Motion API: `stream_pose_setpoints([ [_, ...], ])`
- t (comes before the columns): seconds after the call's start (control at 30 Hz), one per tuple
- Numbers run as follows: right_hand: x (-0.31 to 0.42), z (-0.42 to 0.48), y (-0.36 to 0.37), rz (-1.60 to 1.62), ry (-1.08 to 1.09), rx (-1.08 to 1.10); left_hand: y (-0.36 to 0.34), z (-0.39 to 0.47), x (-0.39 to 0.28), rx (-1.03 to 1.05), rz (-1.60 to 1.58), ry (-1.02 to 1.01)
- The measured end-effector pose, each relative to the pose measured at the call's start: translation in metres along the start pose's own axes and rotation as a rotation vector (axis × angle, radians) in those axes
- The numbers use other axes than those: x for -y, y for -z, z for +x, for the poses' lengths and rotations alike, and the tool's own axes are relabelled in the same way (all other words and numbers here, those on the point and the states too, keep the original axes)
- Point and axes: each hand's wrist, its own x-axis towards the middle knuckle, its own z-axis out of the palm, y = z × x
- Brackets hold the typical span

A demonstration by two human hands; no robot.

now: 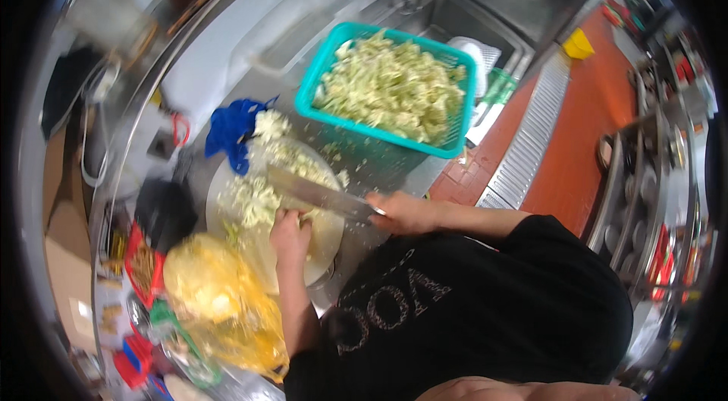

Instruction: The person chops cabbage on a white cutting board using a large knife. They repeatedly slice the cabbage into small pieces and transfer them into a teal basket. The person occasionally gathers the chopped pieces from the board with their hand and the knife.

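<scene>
My right hand (401, 212) is closed round the handle of a wide-bladed cleaver (318, 193), its blade over a round pale cutting board (261, 253). My left hand (291, 230) rests at the board beside the blade, its fingers bent against pale green cauliflower pieces (253, 202); what lies under the fingertips is hidden. Small crumbs and florets are scattered across the board. Beyond it, a teal plastic basket (381, 136) is heaped with cut cauliflower (392, 88). A crumpled blue bag (230, 130) touches the board's far left side.
A yellow plastic bag (227, 304) bulges beside the board at the near left, close to a black bag (165, 210) and a red bag (143, 264). A metal sink (455, 20) lies behind the basket. Right of the counter, a metal drain grate (532, 128) crosses the red floor.
</scene>
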Motion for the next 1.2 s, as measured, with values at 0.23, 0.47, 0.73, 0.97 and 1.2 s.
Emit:
stream_pose_setpoints([
  [0.23,0.014,-0.009,0.001,0.054,-0.047,0.023,-0.006,-0.054,0.050,-0.239,-0.306,0.263],
  [0.47,0.022,0.011,-0.017,-0.052,-0.017,0.213,-0.032,-0.076,0.054,-0.599,-0.632,0.567],
  [0.73,0.056,0.030,-0.004,-0.145,-0.022,0.278,-0.038,-0.074,0.052,-0.690,-0.567,0.493],
  [0.97,0.063,0.029,-0.003,-0.117,0.030,0.267,-0.035,-0.070,0.043,-0.696,-0.470,0.535],
  [1.2,0.073,0.033,-0.005,-0.177,-0.031,0.338,-0.042,-0.070,0.042,-0.724,-0.477,0.489],
])
